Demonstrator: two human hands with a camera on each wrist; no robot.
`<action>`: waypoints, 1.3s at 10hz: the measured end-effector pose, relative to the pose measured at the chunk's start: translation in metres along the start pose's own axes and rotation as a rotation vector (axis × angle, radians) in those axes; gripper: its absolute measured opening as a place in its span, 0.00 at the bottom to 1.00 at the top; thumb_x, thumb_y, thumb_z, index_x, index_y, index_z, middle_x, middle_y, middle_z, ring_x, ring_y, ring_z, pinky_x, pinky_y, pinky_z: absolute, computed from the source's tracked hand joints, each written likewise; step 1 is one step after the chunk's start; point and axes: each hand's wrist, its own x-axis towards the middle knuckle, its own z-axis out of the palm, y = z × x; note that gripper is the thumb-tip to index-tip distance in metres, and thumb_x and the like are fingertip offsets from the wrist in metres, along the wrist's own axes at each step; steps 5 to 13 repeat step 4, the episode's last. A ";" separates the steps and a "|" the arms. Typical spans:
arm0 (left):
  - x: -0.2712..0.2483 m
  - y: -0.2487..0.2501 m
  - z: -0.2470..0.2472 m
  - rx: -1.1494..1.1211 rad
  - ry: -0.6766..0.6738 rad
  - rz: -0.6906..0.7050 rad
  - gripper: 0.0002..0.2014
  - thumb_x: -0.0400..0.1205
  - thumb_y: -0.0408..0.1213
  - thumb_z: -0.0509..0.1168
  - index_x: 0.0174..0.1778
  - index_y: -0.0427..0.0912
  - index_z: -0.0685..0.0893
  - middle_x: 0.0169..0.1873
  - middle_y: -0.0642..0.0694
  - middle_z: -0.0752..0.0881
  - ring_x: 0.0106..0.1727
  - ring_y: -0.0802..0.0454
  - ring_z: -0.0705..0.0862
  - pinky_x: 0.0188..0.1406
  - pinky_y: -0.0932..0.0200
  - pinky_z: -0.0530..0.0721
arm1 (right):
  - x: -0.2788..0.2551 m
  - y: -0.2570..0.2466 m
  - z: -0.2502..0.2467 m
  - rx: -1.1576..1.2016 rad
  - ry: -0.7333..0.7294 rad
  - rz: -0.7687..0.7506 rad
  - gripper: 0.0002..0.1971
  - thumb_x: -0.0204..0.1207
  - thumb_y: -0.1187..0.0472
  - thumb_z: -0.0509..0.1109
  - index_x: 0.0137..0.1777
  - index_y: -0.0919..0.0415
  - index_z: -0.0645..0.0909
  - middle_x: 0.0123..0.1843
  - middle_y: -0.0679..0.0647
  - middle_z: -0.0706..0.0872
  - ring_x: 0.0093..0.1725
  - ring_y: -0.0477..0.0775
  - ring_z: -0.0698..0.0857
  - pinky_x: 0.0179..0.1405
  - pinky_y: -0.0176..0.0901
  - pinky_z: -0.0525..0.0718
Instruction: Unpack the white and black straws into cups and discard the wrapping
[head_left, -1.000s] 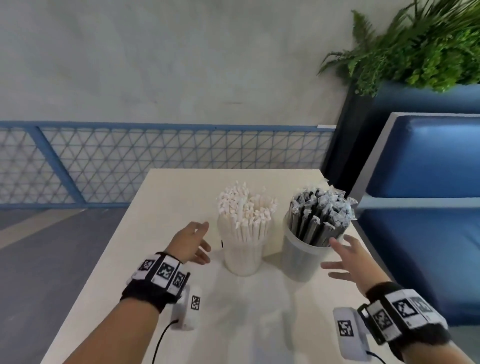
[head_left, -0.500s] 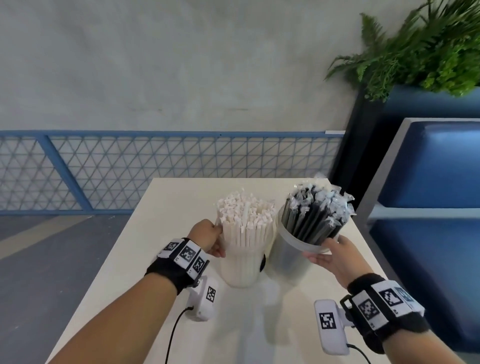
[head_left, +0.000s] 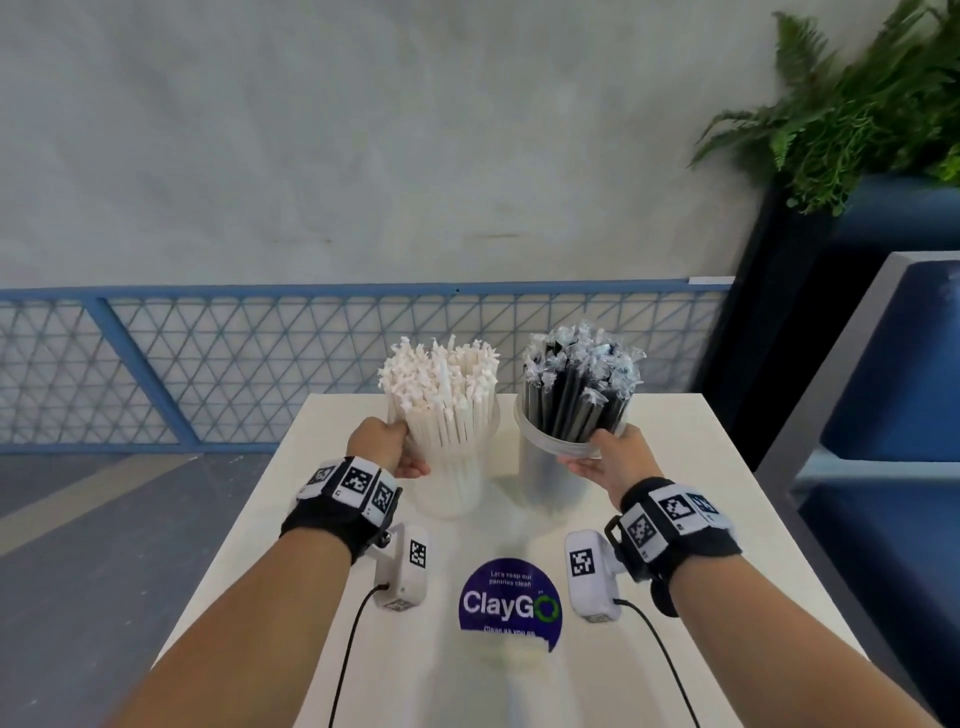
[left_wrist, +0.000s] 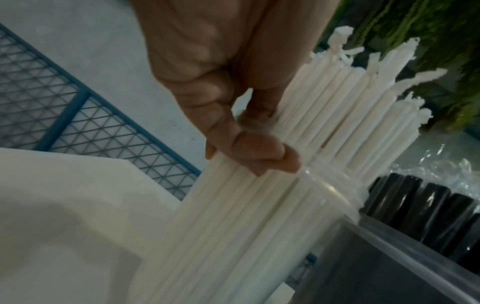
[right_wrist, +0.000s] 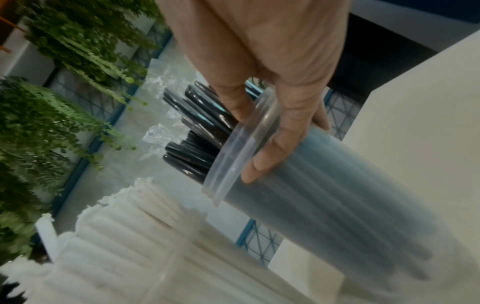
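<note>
Two clear plastic cups stand side by side on a cream table (head_left: 727, 519). The left cup (head_left: 457, 483) is packed with paper-wrapped white straws (head_left: 441, 384). My left hand (head_left: 402, 452) grips it just under the rim, its fingers (left_wrist: 249, 148) curled against the wall. The right cup (head_left: 550, 473) holds black straws (head_left: 576, 395) in clear film. My right hand (head_left: 597, 452) grips that cup (right_wrist: 337, 205) at the rim, thumb over the black straws (right_wrist: 197, 123). Whether the cup bases touch the table is unclear.
A round blue ClayGo sticker (head_left: 509, 603) lies on the near table. A blue mesh railing (head_left: 208, 364) runs behind the table's far edge. A dark planter with ferns (head_left: 857, 119) and a blue bench (head_left: 909, 395) stand to the right.
Both hands were open beside the cups a second ago. They closed in from either side and now grip a cup each. The cups sit farther from me on the table.
</note>
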 end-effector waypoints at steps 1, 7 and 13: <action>0.010 -0.013 0.004 -0.009 0.008 -0.056 0.15 0.86 0.36 0.55 0.49 0.23 0.71 0.21 0.31 0.80 0.10 0.49 0.80 0.09 0.63 0.79 | 0.016 0.008 0.009 0.000 0.025 0.024 0.18 0.77 0.73 0.54 0.68 0.68 0.66 0.58 0.73 0.81 0.35 0.66 0.88 0.26 0.43 0.87; 0.006 -0.034 -0.010 -0.129 -0.019 -0.114 0.22 0.87 0.45 0.52 0.69 0.32 0.65 0.25 0.32 0.85 0.17 0.44 0.84 0.16 0.60 0.84 | -0.010 0.014 -0.001 0.006 0.009 0.079 0.32 0.82 0.56 0.62 0.80 0.58 0.49 0.72 0.63 0.69 0.47 0.66 0.87 0.47 0.57 0.86; 0.006 -0.034 -0.010 -0.129 -0.019 -0.114 0.22 0.87 0.45 0.52 0.69 0.32 0.65 0.25 0.32 0.85 0.17 0.44 0.84 0.16 0.60 0.84 | -0.010 0.014 -0.001 0.006 0.009 0.079 0.32 0.82 0.56 0.62 0.80 0.58 0.49 0.72 0.63 0.69 0.47 0.66 0.87 0.47 0.57 0.86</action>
